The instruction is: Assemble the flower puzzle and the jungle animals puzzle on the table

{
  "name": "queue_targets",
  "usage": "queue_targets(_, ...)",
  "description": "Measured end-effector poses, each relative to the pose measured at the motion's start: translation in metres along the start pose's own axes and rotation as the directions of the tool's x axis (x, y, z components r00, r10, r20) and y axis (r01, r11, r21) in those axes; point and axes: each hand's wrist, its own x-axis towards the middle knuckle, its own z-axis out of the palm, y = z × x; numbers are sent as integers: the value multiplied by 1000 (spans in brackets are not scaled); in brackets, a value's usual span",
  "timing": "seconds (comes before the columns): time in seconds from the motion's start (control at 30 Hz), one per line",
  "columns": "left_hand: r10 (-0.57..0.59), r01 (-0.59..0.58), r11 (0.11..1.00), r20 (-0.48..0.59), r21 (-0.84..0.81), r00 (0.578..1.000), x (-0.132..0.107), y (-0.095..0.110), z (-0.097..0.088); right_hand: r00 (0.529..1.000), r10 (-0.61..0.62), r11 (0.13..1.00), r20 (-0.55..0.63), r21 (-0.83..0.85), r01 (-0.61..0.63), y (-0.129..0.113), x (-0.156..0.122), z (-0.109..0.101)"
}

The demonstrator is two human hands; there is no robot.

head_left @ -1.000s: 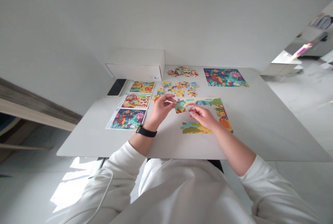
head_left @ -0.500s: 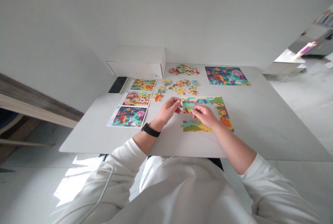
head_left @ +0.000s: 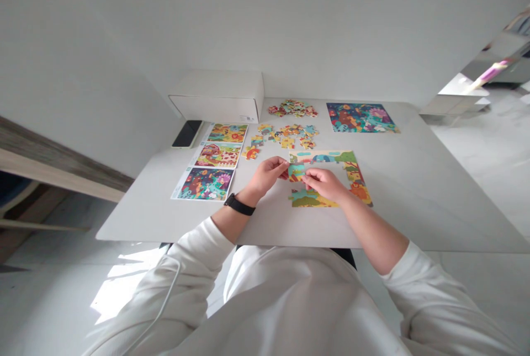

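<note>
Hands (head_left: pixel 267 176): 2. Printed pictures (head_left: pixel 217 155): 3. Complete puzzle (head_left: pixel 363 118): 1. Partial puzzle (head_left: pixel 356 175): 1. Loose-piece groups (head_left: pixel 292 108): 2. Phone (head_left: pixel 187 133): 1. Box (head_left: pixel 214 106): 1.

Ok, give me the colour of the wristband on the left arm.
Black; the wristband shows best in the head view.

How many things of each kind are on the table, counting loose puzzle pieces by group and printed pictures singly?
Boxes: 1, white box
Phones: 1, dark-screened phone
Printed pictures: 3, top picture, middle picture, bottom picture
Puzzles: 2, night-scene puzzle, unfinished puzzle
Loose-piece groups: 2, back group, front group
Total: 9
</note>
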Motion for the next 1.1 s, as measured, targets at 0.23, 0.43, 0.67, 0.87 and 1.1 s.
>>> queue_targets(0.23, 1, 0, 1000, 13, -14, 1000, -3, 4, 0, 998, -8, 999, -65, -33, 6, -6, -2, -3)
queue_targets(0.43, -62, 60, 998, 152, 22, 986, -3, 1, 3, 992, -21, 999, -127, -50, 15, -4, -1, -5)
queue_targets(0.67, -90, 76, 993, 156, 92, 984, -5, -1, 3, 980, -10, 997, -197, 75, 25, -2, 1, -3)
queue_targets(0.87, -116, 94, 991, 252, 99, 961, -7, -4, 3, 969, -7, 1000, -246, 17, 12, -13, 0, -8)
queue_targets(1.1, 280, -308, 840, 128, 447, 951, -10, -5, -2, 964, 2, 999, -265, -52, -16, -3, 1, -10)
